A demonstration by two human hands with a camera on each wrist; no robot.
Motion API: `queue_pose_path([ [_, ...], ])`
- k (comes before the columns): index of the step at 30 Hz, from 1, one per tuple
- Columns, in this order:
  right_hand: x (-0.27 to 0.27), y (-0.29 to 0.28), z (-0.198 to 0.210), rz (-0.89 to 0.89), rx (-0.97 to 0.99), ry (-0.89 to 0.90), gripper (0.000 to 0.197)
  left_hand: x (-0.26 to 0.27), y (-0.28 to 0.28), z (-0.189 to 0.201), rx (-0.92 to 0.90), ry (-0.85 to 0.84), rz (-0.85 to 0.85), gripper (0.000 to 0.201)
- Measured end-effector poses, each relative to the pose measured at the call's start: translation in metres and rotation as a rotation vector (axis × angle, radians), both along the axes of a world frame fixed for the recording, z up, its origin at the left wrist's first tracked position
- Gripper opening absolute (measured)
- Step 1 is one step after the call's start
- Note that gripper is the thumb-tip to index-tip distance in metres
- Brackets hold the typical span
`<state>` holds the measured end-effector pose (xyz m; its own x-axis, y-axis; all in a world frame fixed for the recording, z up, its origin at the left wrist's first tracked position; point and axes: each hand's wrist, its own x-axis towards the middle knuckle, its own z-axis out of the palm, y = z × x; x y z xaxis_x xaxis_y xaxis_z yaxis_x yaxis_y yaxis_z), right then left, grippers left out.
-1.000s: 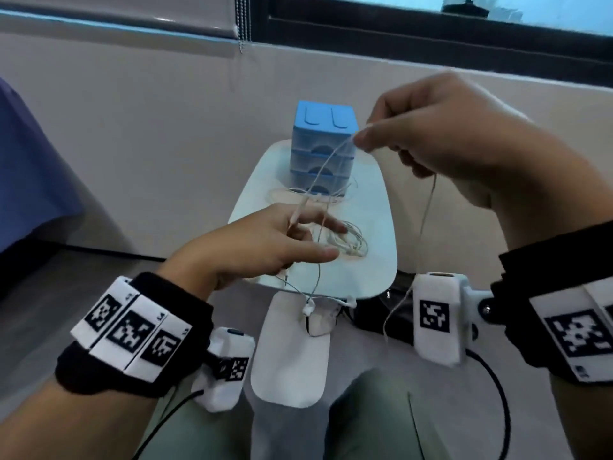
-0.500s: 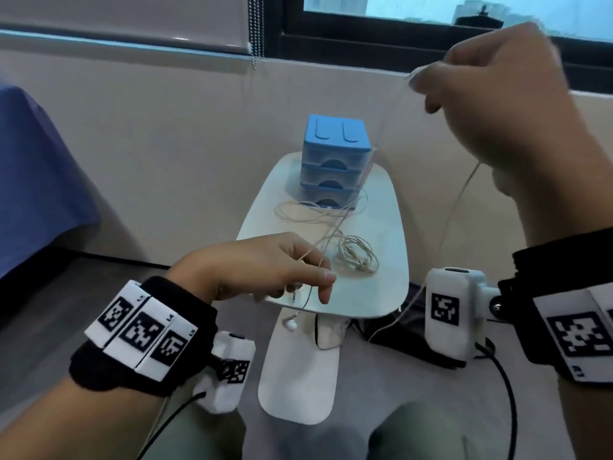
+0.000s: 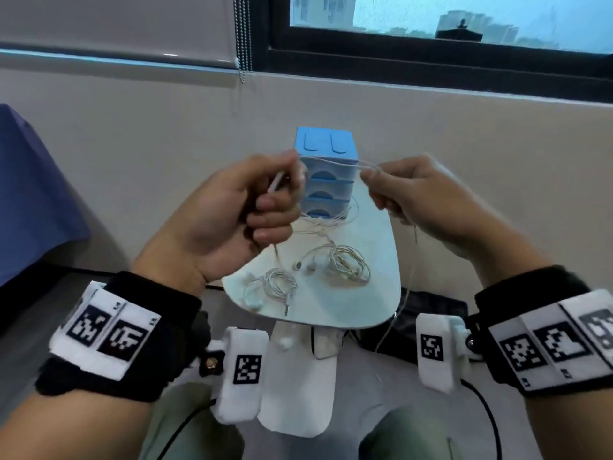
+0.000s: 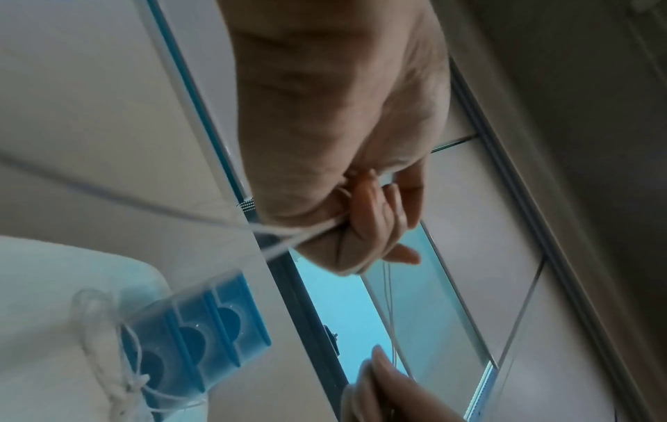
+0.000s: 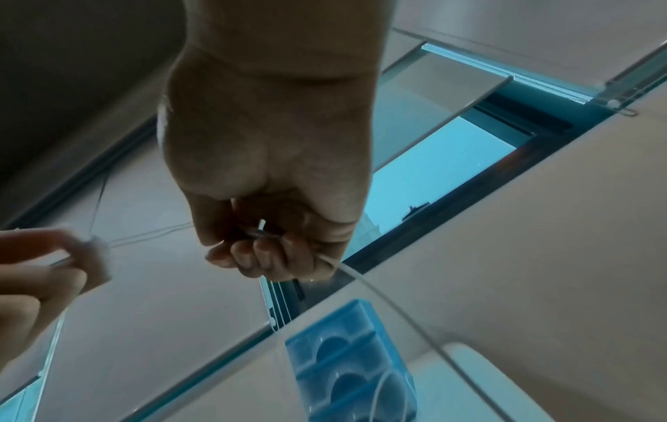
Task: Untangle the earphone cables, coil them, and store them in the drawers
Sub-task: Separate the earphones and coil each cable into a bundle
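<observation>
A thin white earphone cable (image 3: 335,162) stretches level between my two hands, in front of the blue drawer unit (image 3: 326,171). My left hand (image 3: 265,197) is curled into a fist around one end of the cable (image 4: 314,228), which also trails down below it. My right hand (image 3: 381,175) pinches the other end (image 5: 339,264), and the rest hangs past the table edge. On the small white table (image 3: 374,293) lie a loosely coiled earphone set (image 3: 348,263) and a smaller bundle (image 3: 275,283) with a plug.
The drawer unit (image 5: 353,365) has three drawers, all closed, at the table's far end by the beige wall. A window and a bead chain are above. A blue cloth (image 3: 30,194) is at the left. Black cables lie on the floor under the table.
My right hand came down from high on the right to drawer height. My left hand rose off the table and closed into a fist on the cable. The cable now runs level between them.
</observation>
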<state>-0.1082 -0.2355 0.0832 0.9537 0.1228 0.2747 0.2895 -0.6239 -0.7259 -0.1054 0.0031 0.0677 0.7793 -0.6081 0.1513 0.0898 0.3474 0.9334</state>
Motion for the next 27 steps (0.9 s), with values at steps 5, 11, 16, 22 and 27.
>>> queue_pose_path([
  [5, -0.002, 0.002, -0.038, -0.044, 0.307, 0.088, 0.047, 0.004, 0.012, -0.011, 0.138, 0.113, 0.019, 0.031],
  [11, 0.005, -0.012, -0.059, -0.190, 0.480, 0.139, 0.043, 0.007, 0.007, -0.017, 0.284, 0.136, -0.012, 0.032],
  [16, -0.012, 0.006, -0.079, -0.030, -0.005, 0.229, 0.035, 0.025, -0.013, 0.006, -0.105, 0.210, 0.174, 0.035],
  [22, -0.048, 0.033, -0.040, 0.176, -0.238, 0.066, 0.017, 0.031, -0.034, 0.003, -0.173, 0.193, 0.430, 0.023],
  [27, -0.060, 0.038, 0.013, 0.253, -0.577, -0.060, 0.018, 0.023, -0.042, -0.006, 0.161, -0.127, 0.518, 0.021],
])
